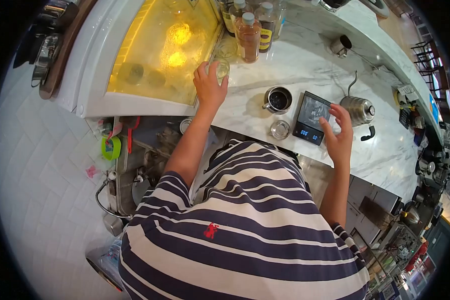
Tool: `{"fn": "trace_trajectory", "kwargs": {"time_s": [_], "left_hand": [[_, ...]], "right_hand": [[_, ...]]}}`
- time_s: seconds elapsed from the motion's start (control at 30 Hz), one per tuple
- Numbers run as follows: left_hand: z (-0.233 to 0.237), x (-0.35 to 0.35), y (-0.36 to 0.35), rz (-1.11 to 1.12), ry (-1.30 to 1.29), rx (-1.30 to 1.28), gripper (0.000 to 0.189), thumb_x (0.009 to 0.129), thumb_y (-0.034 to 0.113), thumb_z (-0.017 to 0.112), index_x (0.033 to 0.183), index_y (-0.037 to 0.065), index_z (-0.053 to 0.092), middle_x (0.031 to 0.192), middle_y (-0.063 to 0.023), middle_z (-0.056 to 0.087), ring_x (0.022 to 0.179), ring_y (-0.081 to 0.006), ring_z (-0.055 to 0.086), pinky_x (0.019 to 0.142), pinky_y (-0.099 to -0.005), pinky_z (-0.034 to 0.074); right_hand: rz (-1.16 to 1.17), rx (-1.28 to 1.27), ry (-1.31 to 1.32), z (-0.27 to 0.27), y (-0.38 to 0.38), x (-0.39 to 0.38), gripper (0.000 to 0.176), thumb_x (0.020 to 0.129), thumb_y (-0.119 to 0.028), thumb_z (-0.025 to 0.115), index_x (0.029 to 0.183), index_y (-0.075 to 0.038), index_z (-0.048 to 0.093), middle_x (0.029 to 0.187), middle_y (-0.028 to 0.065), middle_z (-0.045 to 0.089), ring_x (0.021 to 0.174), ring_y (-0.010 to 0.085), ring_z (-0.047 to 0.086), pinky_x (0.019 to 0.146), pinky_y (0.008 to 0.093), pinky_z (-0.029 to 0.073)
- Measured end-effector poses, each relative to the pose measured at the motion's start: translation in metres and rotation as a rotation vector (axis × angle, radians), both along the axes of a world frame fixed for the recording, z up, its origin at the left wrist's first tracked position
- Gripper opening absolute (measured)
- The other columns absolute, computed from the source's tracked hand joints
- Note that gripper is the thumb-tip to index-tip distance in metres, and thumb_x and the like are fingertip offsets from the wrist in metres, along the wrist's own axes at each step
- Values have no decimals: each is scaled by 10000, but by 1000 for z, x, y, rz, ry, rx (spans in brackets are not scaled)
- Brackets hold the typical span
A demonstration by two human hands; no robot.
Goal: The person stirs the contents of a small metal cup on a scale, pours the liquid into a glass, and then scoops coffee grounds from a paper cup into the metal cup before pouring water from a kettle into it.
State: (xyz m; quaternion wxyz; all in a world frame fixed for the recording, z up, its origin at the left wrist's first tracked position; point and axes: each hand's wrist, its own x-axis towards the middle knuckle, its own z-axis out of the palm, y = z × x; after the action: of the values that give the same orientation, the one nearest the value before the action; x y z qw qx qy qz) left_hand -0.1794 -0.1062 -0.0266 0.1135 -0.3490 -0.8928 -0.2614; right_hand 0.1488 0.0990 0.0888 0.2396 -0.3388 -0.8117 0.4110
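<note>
My left hand (211,86) is closed round a small clear glass (222,68) beside the yellow-lit glass case. My right hand (339,134) has its fingers apart and holds nothing. It hovers at the right edge of a black digital scale (310,118) with a lit display. Just beyond that hand stands a steel gooseneck kettle (359,110) with a black handle. Left of the scale is a metal cup (278,100) with dark liquid in it. A small round glass vessel (280,130) sits near the counter's front edge.
Several bottles (248,39) stand at the back, close to the yellow-lit case (157,55). A metal pitcher (341,46) is farther back on the marble counter (305,65). Below the case, at left, are a sink tap (141,178) and a green container (111,148).
</note>
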Motion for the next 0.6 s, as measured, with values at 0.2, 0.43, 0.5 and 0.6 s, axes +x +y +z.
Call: {"fn": "trace_trajectory", "kwargs": {"time_s": [0.2, 0.43, 0.5, 0.6], "left_hand": [[-8, -10, 4, 11, -67, -99, 710, 809, 292, 842, 1418, 114, 524, 1406, -236, 484, 1306, -432, 461, 1054, -541, 424], [-26, -22, 18, 31, -147, -31, 788, 813, 299, 841, 1471, 81, 467, 1422, -257, 489, 1306, -447, 481, 1088, -518, 432], [-24, -22, 20, 38, -188, -27, 797, 804, 292, 846, 1469, 74, 466, 1423, -244, 497, 1305, -444, 491, 1080, -509, 444], [-17, -17, 21, 33, -239, -16, 814, 779, 280, 859, 1466, 80, 470, 1409, -227, 515, 1275, -434, 517, 1063, -501, 461]], "right_hand": [[8, -13, 17, -3, -11, -11, 469, 901, -197, 801, 1315, -64, 626, 1289, 98, 667, 1196, 257, 652, 1028, 436, 468], [36, -46, -8, -13, -17, -15, 469, 916, -224, 790, 1328, -79, 621, 1298, 103, 664, 1192, 264, 656, 1035, 464, 467], [33, -46, -9, -12, -16, -15, 472, 917, -225, 789, 1332, -79, 617, 1298, 106, 663, 1190, 265, 657, 1036, 468, 467], [17, -46, -12, -9, -17, -15, 476, 917, -225, 789, 1333, -76, 613, 1292, 110, 665, 1192, 268, 658, 1038, 462, 468]]}}
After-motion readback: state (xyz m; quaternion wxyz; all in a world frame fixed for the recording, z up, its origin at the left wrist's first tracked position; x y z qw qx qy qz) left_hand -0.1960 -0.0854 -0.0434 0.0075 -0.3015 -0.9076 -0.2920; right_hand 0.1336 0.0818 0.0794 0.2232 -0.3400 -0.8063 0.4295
